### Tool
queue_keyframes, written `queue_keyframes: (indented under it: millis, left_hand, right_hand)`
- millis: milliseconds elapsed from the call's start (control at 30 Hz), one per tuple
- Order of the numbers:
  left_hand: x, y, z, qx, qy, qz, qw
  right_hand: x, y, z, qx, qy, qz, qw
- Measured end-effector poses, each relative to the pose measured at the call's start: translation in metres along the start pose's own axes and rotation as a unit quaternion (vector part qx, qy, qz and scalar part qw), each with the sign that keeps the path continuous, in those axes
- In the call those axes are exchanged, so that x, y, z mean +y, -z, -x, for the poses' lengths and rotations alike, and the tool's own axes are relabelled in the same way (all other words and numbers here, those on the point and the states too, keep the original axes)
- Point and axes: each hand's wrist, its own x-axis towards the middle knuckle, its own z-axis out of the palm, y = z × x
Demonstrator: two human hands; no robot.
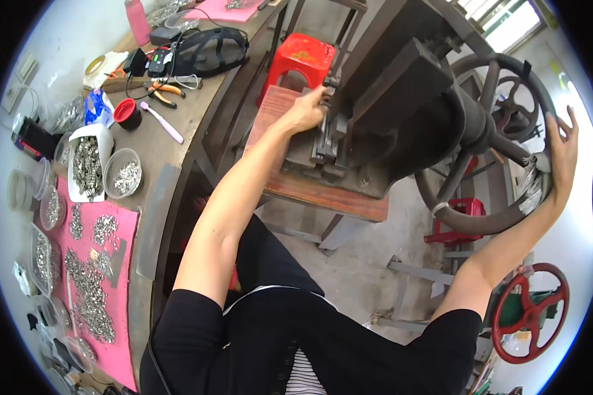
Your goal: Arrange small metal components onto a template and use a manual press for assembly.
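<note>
A dark metal hand press stands in front of me, with a large grey handwheel on its right side. My left hand reaches to the metal die fixture at the press's base. Its fingers are bent together at the fixture's far end, and whatever is between them is too small to make out. On the right, my right hand rests against the wheel's outer rim with fingers stretched and spread. Just below it, whitish cloth or tape is wrapped around the rim.
The press sits on a reddish wooden stand; a red stool is behind. Along the left, a workbench holds pliers, a toothbrush, a white scoop and small metal parts on a pink mat. A red handwheel stands lower right.
</note>
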Motion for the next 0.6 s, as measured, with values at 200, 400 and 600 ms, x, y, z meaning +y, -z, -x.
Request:
queue_keyframes:
  millis: [200,400,600]
  left_hand:
    - [0.007,0.026,0.048,-0.05,-0.075,-0.2,0.976]
    - [0.028,-0.015,0.104,0.124,-0.208,-0.294,0.925]
    - [0.034,0.013,0.214,0.307,-0.138,-0.266,0.903]
  right_hand:
    - [0.027,0.006,-0.035,-0.056,0.023,-0.016,0.998]
    - [-0.047,-0.028,0.031,0.153,0.138,-0.059,0.977]
    - [-0.176,-0.164,0.214,-0.206,0.36,-0.286,0.864]
